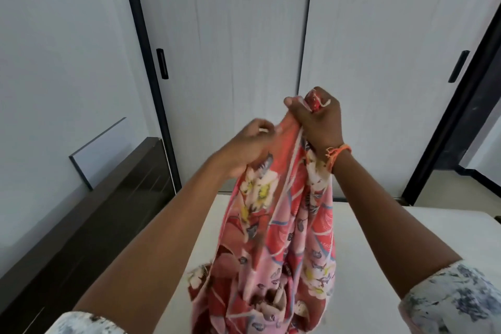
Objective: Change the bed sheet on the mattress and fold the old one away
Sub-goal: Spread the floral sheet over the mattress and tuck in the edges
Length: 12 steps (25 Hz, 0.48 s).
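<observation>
Both hands hold a red and pink floral sheet [273,238] up in front of the person, above the bare white mattress [406,230]. The right hand [320,119] has its fingers curled tight round a bunched top edge, a red corner poking out above the fist. The left hand [252,144], blurred, pinches the edge just beside it. The sheet hangs down between the forearms. An orange thread [339,152] circles the right wrist. No writing can be read anywhere.

Home bedroom: bare white mattress [406,230], dark wooden bed frame [89,214] beside it, tall sliding wardrobe doors [233,49] with black handles [162,64] behind.
</observation>
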{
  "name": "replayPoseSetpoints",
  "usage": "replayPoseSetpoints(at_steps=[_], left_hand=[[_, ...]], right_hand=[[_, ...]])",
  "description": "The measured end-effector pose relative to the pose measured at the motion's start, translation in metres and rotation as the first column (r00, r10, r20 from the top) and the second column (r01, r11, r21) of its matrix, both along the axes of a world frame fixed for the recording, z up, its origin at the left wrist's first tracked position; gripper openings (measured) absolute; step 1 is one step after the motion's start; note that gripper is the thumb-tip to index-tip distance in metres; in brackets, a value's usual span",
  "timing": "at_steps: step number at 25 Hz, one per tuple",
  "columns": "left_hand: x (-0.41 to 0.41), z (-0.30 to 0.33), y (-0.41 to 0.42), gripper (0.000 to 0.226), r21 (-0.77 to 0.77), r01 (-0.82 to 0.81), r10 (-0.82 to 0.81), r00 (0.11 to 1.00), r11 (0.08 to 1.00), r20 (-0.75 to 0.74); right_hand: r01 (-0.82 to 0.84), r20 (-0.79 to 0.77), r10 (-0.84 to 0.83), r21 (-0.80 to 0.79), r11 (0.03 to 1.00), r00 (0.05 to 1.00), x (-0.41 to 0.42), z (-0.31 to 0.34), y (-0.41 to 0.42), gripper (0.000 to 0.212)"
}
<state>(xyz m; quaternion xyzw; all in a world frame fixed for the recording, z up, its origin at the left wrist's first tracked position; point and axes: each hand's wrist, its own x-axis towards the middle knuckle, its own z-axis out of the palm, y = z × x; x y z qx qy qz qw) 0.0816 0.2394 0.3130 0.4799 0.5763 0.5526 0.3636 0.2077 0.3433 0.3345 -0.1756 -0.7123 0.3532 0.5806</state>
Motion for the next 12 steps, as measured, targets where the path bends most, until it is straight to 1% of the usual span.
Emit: replayPoseSetpoints(at_steps=[2,3,4,5,6,7,8,9,10,11,12], left_hand=[[-0.003,-0.029,-0.006,0.021,-0.108,0.114,-0.131,0.978,0.988,-0.164],[-0.005,-0.047,-0.01,0.019,-0.165,0.143,-0.172,0.969,0.976,-0.178],[-0.009,-0.066,-0.013,0.023,-0.201,0.132,-0.165,0.973,0.971,-0.159],[-0.016,-0.085,-0.014,0.031,-0.211,0.076,-0.111,0.981,0.975,-0.159],[-0.021,-0.101,-0.015,0.035,-0.196,-0.031,-0.003,0.985,0.98,-0.171],[-0.029,-0.114,-0.014,0.028,-0.184,-0.192,0.154,0.967,0.964,-0.203],[-0.036,-0.12,-0.014,0.02,-0.164,-0.358,0.323,0.923,0.919,-0.208],[-0.042,-0.118,-0.013,0.022,-0.14,-0.513,0.481,0.852,0.847,-0.208],[-0.046,-0.113,-0.011,0.023,-0.109,-0.616,0.591,0.783,0.78,-0.196],[-0.047,-0.101,-0.01,0.023,-0.068,-0.664,0.649,0.744,0.745,-0.157],[-0.048,-0.087,-0.007,0.023,-0.003,-0.671,0.666,0.736,0.741,-0.12]], right_hand=[[0.065,0.004,-0.065,0.041,0.997,0.998,0.002,0.005,0.009,0.049],[0.098,-0.015,-0.097,0.053,0.994,0.995,0.005,0.007,0.016,0.047],[0.136,-0.049,-0.133,0.053,0.989,0.99,0.008,0.008,0.024,0.044],[0.165,-0.081,-0.164,0.014,0.986,0.983,0.012,0.009,0.03,0.041],[0.192,-0.102,-0.195,-0.035,0.981,0.976,0.016,0.008,0.038,0.038],[0.24,-0.1,-0.246,-0.075,0.968,0.964,0.02,0.006,0.043,0.039],[0.313,-0.087,-0.32,-0.086,0.946,0.943,0.022,0.001,0.044,0.043],[0.388,-0.064,-0.393,-0.078,0.918,0.917,0.026,-0.006,0.045,0.047],[0.443,-0.042,-0.446,-0.069,0.894,0.894,0.028,-0.013,0.046,0.048],[0.458,-0.016,-0.46,-0.077,0.886,0.888,0.031,-0.019,0.046,0.047],[0.451,0.016,-0.452,-0.117,0.885,0.892,0.031,-0.025,0.047,0.044]])
